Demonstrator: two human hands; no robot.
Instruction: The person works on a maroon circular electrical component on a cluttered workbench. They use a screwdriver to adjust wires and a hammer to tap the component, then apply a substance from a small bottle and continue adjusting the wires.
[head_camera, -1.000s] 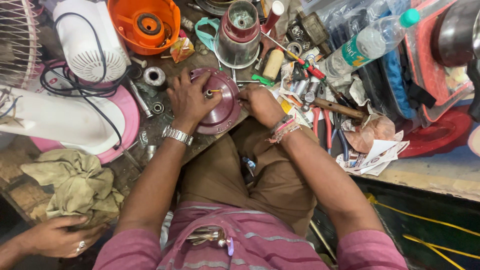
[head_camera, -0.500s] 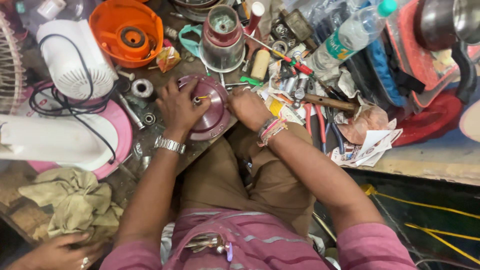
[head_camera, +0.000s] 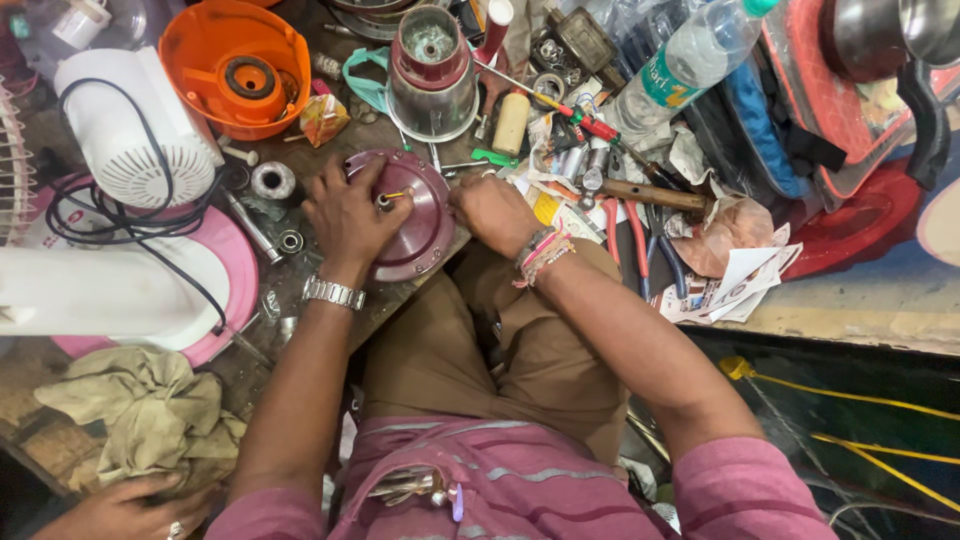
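We see left hand (head_camera: 345, 215) gripping maroon base (head_camera: 405, 215) at its left edge, on worktop (head_camera: 300, 290) before knees. Right hand (head_camera: 490, 210) clenched at base's right rim; what it holds, we cannot tell. Jar (head_camera: 432, 75) just behind base, orange bowl (head_camera: 235, 65) further left, pliers (head_camera: 625, 225) right. Bottle (head_camera: 690, 60) and tool clutter crowd far side. Another person's hand (head_camera: 125, 510) on rag (head_camera: 150, 410).

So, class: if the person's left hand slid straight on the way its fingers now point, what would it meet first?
The left hand points up the picture across the maroon round base. Past its rim, the steel mixer jar looks first in line, though depth is hard to judge.
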